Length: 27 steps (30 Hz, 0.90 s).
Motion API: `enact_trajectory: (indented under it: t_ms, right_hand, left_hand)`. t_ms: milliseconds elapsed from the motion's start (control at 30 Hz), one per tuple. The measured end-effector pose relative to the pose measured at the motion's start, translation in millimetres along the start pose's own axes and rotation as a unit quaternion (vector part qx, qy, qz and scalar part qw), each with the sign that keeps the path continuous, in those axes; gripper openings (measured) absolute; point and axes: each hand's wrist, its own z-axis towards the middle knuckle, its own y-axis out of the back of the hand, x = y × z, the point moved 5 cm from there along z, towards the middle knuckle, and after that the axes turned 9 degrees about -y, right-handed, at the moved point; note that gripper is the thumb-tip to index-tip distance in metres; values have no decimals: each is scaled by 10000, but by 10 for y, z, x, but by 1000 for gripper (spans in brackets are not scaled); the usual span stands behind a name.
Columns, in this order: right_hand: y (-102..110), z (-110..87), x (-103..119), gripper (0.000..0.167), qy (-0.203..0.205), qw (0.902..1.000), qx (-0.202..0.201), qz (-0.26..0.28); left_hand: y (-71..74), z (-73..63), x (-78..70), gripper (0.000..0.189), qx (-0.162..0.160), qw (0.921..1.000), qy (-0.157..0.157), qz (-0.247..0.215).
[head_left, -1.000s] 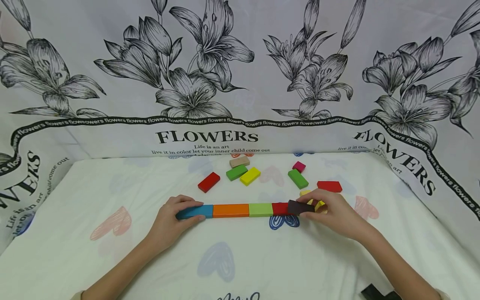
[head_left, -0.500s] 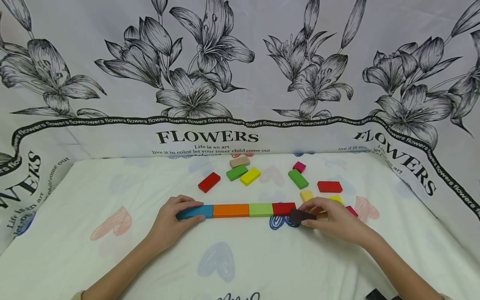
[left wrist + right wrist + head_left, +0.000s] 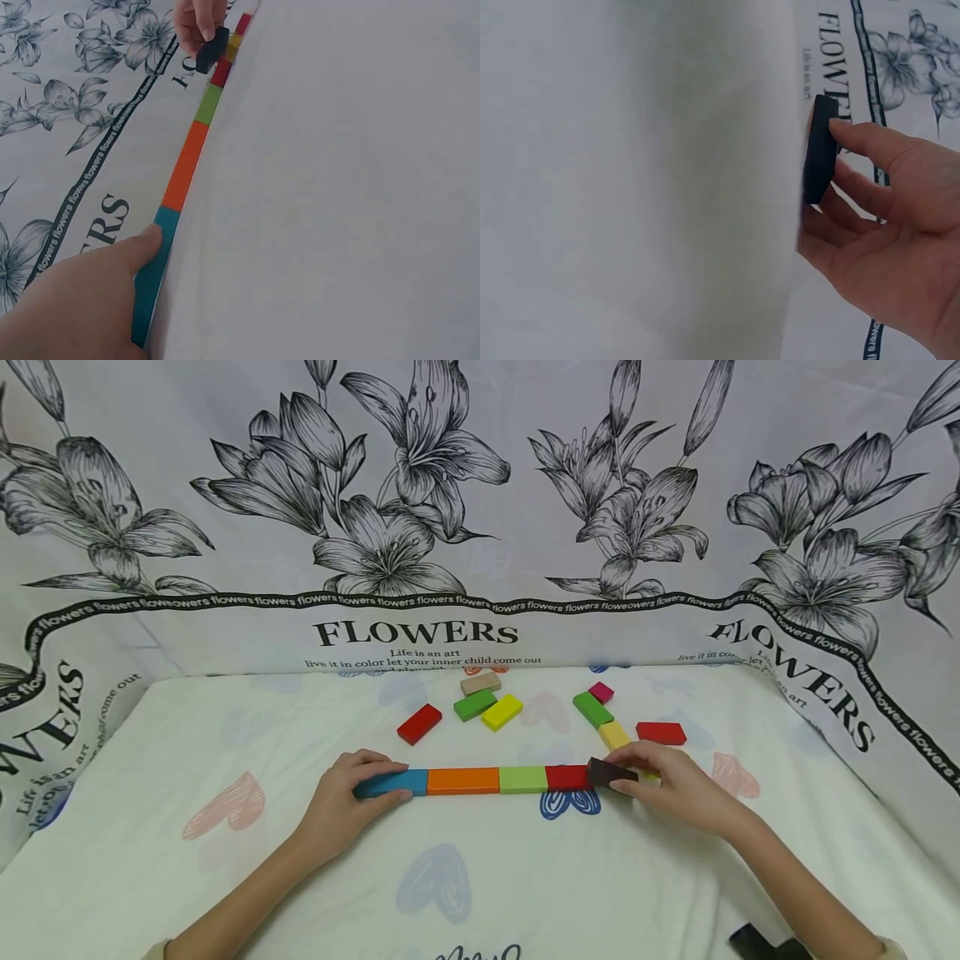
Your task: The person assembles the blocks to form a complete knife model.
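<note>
The dark oblong block [image 3: 609, 772] has shifted slightly up and rightward in the head view with the right hand [image 3: 672, 787], and the pale yellow block [image 3: 614, 735] now abuts the green rectangular block [image 3: 592, 709]. Nearest, the left hand [image 3: 341, 797] pinches the blue oblong block [image 3: 378, 787], followed end to end by the orange oblong block [image 3: 463, 781], light-green block [image 3: 522, 780] and red row block [image 3: 566, 777]. The right hand pinches the dark block, tilted, at the row's red end; contact there is unclear. Farther lie a yellow rectangular block [image 3: 502, 712] and tan rectangular block [image 3: 481, 683].
</note>
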Motion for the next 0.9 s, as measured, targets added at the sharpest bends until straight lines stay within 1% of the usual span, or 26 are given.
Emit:
enact_trajectory:
  t_ms: [167,300,600,900]
  right_hand:
    - [41,25,-40,33,-33,9999,-106,-67]
    - [51,31,-39,34,107,9996,-198,-183]
    - [54,48,-63,33,197,9991,-193,-317]
    - [33,62,-83,32,150,9986,-143,-483]
  left_hand:
    - [1,-1,4,30,3,10000,16,-3]
    - [-1,-1,4,30,4,10000,29,-22]
    - [-4,1,1,30,8,10000,24,-13]
    - [0,0,-1,30,14,10000,58,-10]
